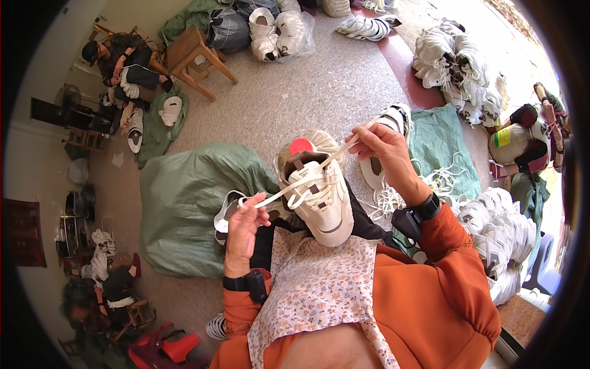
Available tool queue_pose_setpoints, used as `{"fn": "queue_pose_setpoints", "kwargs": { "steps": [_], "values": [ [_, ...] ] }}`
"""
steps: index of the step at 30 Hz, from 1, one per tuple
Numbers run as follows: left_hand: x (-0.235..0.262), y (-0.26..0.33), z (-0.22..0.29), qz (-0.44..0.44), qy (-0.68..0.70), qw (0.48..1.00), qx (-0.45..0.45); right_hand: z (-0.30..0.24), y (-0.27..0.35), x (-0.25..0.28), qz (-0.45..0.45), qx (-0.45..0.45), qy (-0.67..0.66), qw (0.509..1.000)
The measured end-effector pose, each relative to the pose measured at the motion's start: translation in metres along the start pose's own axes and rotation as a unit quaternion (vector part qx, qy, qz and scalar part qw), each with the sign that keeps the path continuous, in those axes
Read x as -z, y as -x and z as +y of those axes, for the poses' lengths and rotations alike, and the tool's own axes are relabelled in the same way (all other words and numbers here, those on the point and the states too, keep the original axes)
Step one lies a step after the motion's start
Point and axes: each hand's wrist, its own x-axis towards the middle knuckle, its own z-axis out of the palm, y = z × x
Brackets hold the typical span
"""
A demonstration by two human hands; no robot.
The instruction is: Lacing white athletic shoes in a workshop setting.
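A cream sneaker [332, 215] rests at my lap, its toe toward me and its opening away from me. A flat cream shoelace [294, 185] runs through its upper part, with a loop hanging over the tongue. My left hand [244, 237] pinches one end, left of the sneaker. Higher up on the right, my right hand [386, 150] pinches the other end between thumb and fingers. Between the two hands the shoelace is drawn out across the sneaker. A round red patch [302, 146] shows just beyond the sneaker's opening.
A large green sack [190, 212] lies to my left. At my right are loose laces [439, 181] on a green cloth [442, 132] and heaped pale shoes [501, 230]. Further off are shoe bundles [452, 58], a wooden stool [193, 55] and a seated person [126, 61].
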Motion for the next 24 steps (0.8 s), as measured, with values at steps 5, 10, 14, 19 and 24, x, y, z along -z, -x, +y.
{"fn": "queue_pose_setpoints", "kwargs": {
  "steps": [5,10,14,19,24],
  "values": [
    [-0.019,-0.026,0.037,0.202,-0.606,0.688,-0.345,-0.027,0.008,-0.039,-0.152,0.228,0.122,0.954],
    [-0.069,-0.067,0.042,-0.052,-0.502,0.802,-0.32,-0.035,0.028,-0.085,-0.278,0.427,0.288,0.811],
    [-0.085,-0.084,0.035,-0.17,-0.66,0.704,-0.2,-0.027,0.05,-0.112,-0.388,0.5,0.269,0.726],
    [-0.083,-0.088,0.033,-0.231,-0.646,0.707,-0.169,-0.026,0.051,-0.108,-0.429,0.473,0.219,0.738],
    [-0.09,-0.084,0.039,-0.243,-0.334,0.91,-0.04,-0.04,0.034,-0.086,-0.407,0.425,0.22,0.778]
  ]
}}
